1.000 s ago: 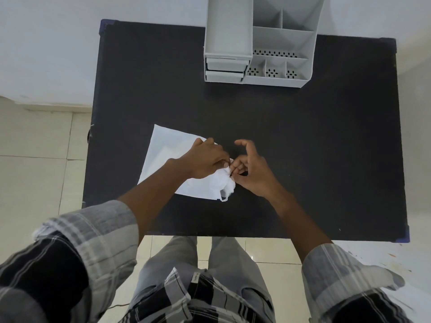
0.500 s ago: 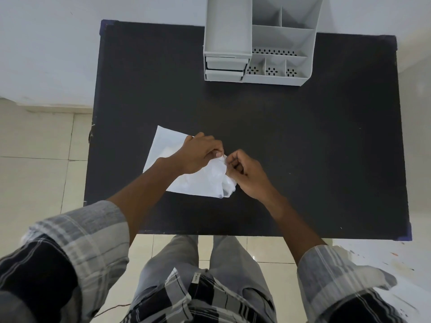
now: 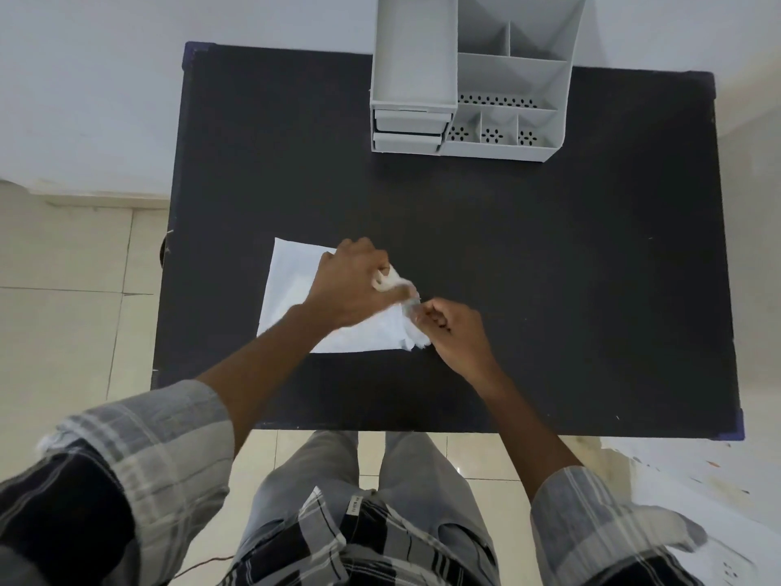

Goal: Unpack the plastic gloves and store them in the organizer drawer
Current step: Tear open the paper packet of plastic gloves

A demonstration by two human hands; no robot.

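Note:
A flat white plastic packet of gloves (image 3: 291, 285) lies on the black table (image 3: 549, 268), left of centre. My left hand (image 3: 350, 285) rests on the packet's right end, its fingers pinched on crumpled white plastic (image 3: 391, 283). My right hand (image 3: 452, 332) pinches the crumpled corner of the packet (image 3: 416, 338) just right of it. Thin clear plastic stretches between the two hands. The grey organizer (image 3: 469, 99) stands at the table's far edge, its two drawers (image 3: 408, 131) shut at the lower left.
The organizer's right half has open compartments (image 3: 507, 84) with perforated walls. Tiled floor lies left of the table, and a white wall runs behind it. My legs stand against the table's near edge.
My left hand has lifted up and away from my right hand with plastic pinched in it. The packet's right end has opened and stretched between the hands.

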